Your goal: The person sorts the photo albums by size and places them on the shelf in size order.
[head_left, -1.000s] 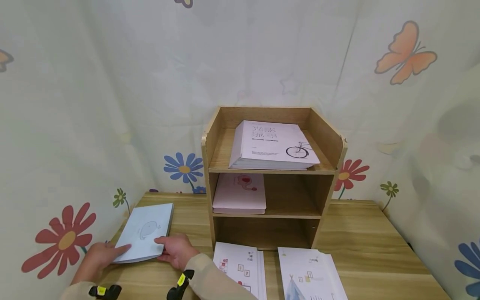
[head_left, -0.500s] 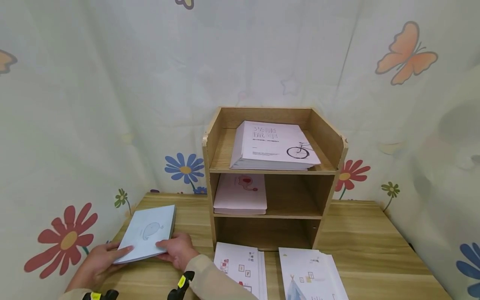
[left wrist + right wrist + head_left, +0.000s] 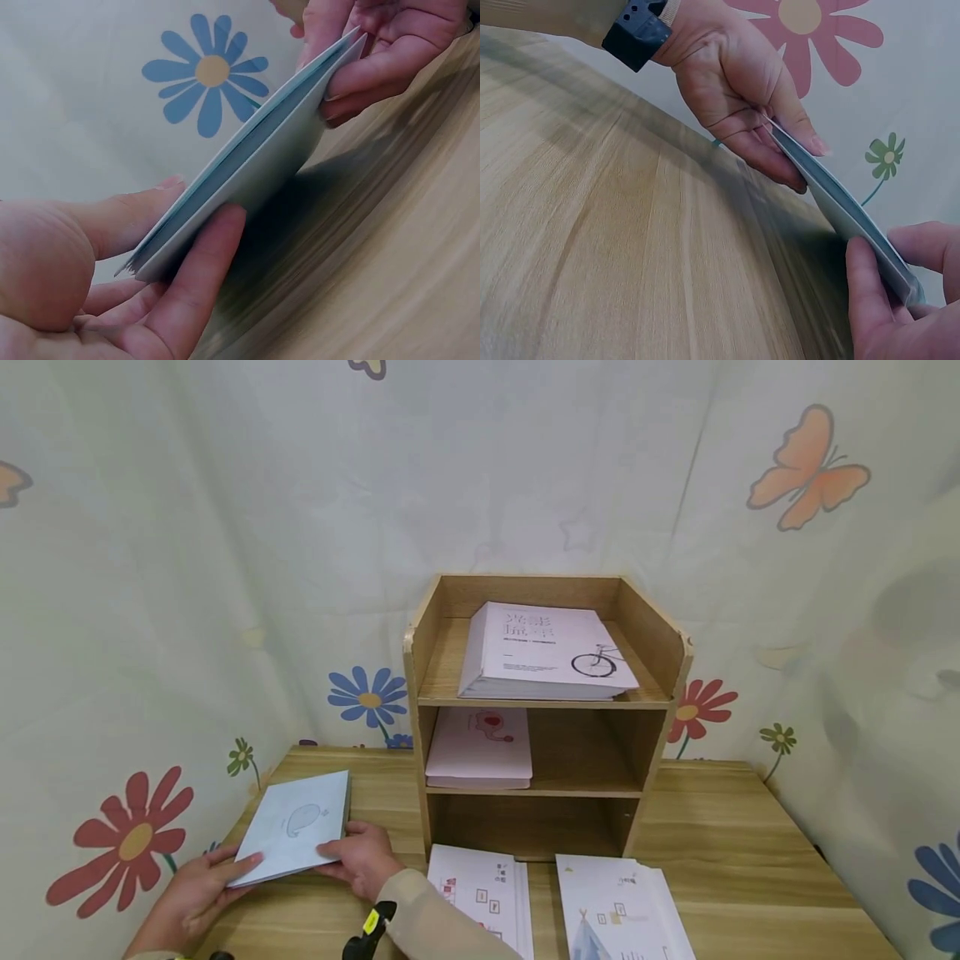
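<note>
A pale blue notebook (image 3: 288, 827) with a whale drawing on its cover is at the left side of the table. My left hand (image 3: 197, 893) grips its near left corner, thumb on the cover and fingers underneath. At the near right corner, my right hand (image 3: 363, 860) pinches the notebook, thumb on top. Seen from the left wrist, the notebook (image 3: 247, 157) is tilted, its near edge raised off the tabletop with a shadow below. The right wrist view shows both hands on the notebook (image 3: 832, 199) too.
A wooden shelf (image 3: 547, 703) stands mid-table, with bicycle-cover books (image 3: 551, 647) on top and pink notebooks (image 3: 480, 747) in the middle tier. Two stacks of white booklets, left (image 3: 476, 893) and right (image 3: 618, 910), lie before it. A flowered curtain (image 3: 225, 568) borders the table (image 3: 750, 860).
The notebook's near edge has come up a little and the notebook has shifted slightly right. My left hand has turned, with its fingers now under the notebook.
</note>
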`<state>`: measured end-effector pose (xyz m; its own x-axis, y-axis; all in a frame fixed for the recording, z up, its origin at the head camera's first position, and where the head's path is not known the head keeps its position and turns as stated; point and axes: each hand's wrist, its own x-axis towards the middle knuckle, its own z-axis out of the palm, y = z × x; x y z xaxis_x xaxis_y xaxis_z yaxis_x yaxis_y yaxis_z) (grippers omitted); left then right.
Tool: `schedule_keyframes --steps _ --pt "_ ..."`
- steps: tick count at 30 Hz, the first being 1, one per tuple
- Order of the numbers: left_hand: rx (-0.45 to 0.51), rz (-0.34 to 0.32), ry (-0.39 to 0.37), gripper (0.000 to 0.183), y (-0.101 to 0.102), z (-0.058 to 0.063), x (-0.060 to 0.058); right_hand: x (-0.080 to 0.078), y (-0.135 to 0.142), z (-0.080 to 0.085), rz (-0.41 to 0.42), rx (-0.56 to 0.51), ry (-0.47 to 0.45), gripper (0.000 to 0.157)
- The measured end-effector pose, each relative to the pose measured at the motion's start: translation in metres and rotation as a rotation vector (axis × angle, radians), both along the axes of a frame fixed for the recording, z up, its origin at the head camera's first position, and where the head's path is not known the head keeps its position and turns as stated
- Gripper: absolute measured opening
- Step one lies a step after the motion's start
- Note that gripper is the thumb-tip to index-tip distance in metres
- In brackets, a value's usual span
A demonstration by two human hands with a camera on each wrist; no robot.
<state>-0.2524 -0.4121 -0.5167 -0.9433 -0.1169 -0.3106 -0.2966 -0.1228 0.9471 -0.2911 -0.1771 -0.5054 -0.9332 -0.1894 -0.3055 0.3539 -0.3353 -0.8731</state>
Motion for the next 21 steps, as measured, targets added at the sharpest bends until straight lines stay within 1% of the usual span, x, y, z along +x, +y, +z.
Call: schedule_keyframes --steps 5,7,12,14,18,21 --pt "0.003 0.03 0.01 0.087 0.006 -0.001 0.003 0.0 0.005 0.0 0.008 -0.005 -0.002 0.06" --pt "0.008 0.03 0.019 0.088 0.008 -0.001 0.003 0.0 0.006 -0.001 0.009 -0.012 0.003 0.062" --pt "-0.003 0.042 0.007 0.091 0.013 -0.001 0.004 0.0 0.009 -0.004 0.011 -0.022 0.003 0.063" --pt "-0.005 0.05 0.004 0.093 0.014 -0.001 0.004 -0.001 0.01 -0.004 0.018 -0.024 0.003 0.063" --pt "0.016 0.063 0.025 0.098 0.018 0.002 0.005 -0.001 0.013 -0.003 0.03 -0.03 0.002 0.064" --pt "0.017 0.067 0.032 0.098 0.021 0.004 0.006 -0.001 0.015 -0.001 0.044 -0.038 0.003 0.065"
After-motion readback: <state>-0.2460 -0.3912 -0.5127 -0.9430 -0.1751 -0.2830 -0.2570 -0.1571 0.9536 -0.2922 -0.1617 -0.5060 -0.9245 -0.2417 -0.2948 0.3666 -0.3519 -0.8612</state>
